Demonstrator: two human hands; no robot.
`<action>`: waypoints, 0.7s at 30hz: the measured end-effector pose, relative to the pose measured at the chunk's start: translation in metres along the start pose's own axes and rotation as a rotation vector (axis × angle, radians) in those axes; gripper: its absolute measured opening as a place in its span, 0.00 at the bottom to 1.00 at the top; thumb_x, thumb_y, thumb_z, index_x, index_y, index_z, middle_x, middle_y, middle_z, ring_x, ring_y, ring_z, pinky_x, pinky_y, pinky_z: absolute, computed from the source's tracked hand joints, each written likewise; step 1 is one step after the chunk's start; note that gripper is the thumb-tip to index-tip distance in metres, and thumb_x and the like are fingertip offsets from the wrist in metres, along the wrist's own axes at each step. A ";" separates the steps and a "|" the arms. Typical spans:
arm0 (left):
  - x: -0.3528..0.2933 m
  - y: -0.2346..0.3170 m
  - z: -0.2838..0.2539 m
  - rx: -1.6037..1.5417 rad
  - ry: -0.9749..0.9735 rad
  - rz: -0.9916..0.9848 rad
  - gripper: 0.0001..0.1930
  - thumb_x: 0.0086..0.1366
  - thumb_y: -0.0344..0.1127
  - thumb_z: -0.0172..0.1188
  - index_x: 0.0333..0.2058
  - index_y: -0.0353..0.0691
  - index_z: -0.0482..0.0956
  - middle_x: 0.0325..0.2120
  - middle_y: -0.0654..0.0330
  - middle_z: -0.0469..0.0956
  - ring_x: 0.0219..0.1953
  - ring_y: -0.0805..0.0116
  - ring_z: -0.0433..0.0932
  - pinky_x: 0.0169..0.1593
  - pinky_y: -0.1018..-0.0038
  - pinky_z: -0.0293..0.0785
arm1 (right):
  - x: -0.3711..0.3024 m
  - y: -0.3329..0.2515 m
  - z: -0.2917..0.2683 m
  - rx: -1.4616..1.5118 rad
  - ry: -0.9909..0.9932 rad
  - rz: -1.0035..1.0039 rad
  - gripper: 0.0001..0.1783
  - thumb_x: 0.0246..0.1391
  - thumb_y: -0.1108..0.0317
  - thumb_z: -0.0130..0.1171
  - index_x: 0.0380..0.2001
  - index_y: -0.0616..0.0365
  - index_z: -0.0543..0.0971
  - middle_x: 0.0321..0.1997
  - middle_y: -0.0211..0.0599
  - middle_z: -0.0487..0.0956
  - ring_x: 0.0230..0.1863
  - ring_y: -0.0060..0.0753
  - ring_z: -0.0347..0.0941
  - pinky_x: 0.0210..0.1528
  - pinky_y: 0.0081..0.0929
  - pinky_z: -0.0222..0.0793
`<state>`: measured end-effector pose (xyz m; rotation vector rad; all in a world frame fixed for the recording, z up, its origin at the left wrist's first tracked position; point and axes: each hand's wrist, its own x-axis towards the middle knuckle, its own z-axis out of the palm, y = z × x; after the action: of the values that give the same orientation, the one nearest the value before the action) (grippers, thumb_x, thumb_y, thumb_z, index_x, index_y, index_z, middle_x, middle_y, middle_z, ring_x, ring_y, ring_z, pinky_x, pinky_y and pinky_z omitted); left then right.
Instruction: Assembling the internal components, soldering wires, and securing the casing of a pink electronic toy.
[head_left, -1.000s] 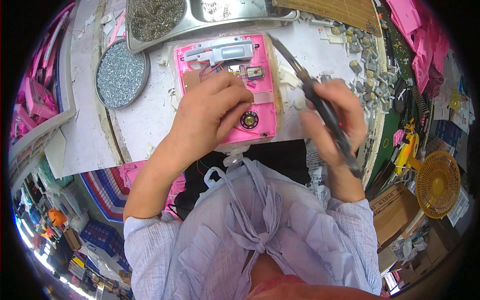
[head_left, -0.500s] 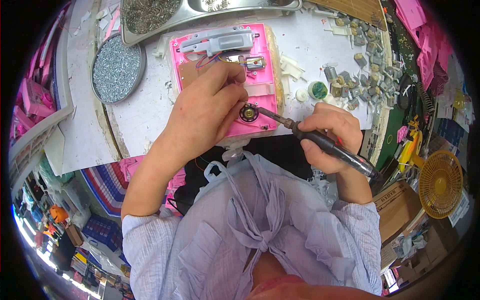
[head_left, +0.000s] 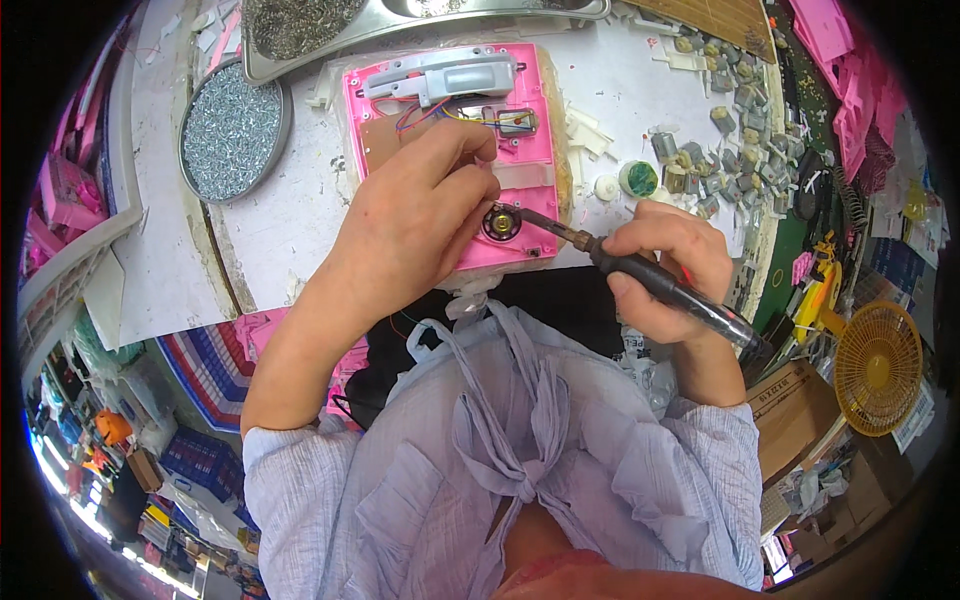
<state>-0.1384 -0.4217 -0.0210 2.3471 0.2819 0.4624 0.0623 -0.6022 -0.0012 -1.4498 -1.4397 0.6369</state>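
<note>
Soldering iron (head_left: 650, 280) sits in the right hand (head_left: 680, 265), pencil-shaped, with a dark handle, a glossy section toward the rear, a brass-coloured collar and a thin dark tip. Its long axis runs on a slant: the rear end lies to the lower right, and the tip points up and left, ending at the rim of the round speaker (head_left: 502, 223); contact is too small to tell. Thumb and fingers close around the handle. Black-rimmed with a gold-coloured centre, the speaker lies in the near right part of the open pink casing (head_left: 525, 155), which rests, inside up, near the front edge of the white table (head_left: 310, 170). The left hand (head_left: 410, 215) reaches over the casing, thumb and index finger bent, tips nearly together just beside the speaker; whether they pinch anything, I cannot tell. The 2 hands are apart. A grey plastic part (head_left: 440, 80) spans the casing's far end.
</note>
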 end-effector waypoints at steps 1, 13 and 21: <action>0.000 0.000 0.000 0.000 0.002 -0.003 0.12 0.52 0.20 0.68 0.36 0.36 0.78 0.43 0.54 0.75 0.42 0.56 0.80 0.43 0.66 0.78 | -0.001 0.000 -0.001 -0.006 0.008 -0.001 0.15 0.39 0.74 0.68 0.36 0.58 0.81 0.18 0.30 0.71 0.17 0.28 0.66 0.21 0.26 0.58; 0.000 0.001 -0.004 -0.060 -0.031 -0.015 0.11 0.52 0.20 0.68 0.35 0.35 0.82 0.43 0.53 0.76 0.40 0.57 0.79 0.43 0.67 0.78 | -0.006 0.002 -0.010 0.004 0.079 -0.028 0.15 0.40 0.73 0.68 0.36 0.59 0.81 0.18 0.29 0.70 0.18 0.26 0.65 0.21 0.24 0.57; 0.002 0.003 -0.002 0.049 -0.029 0.043 0.12 0.50 0.21 0.69 0.34 0.35 0.82 0.42 0.54 0.77 0.39 0.58 0.80 0.40 0.68 0.78 | -0.005 -0.001 -0.012 -0.016 0.010 -0.033 0.16 0.39 0.74 0.67 0.36 0.58 0.81 0.19 0.31 0.73 0.18 0.29 0.67 0.22 0.25 0.59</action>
<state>-0.1369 -0.4224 -0.0169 2.4098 0.2327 0.4463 0.0711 -0.6105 0.0032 -1.4364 -1.4614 0.5981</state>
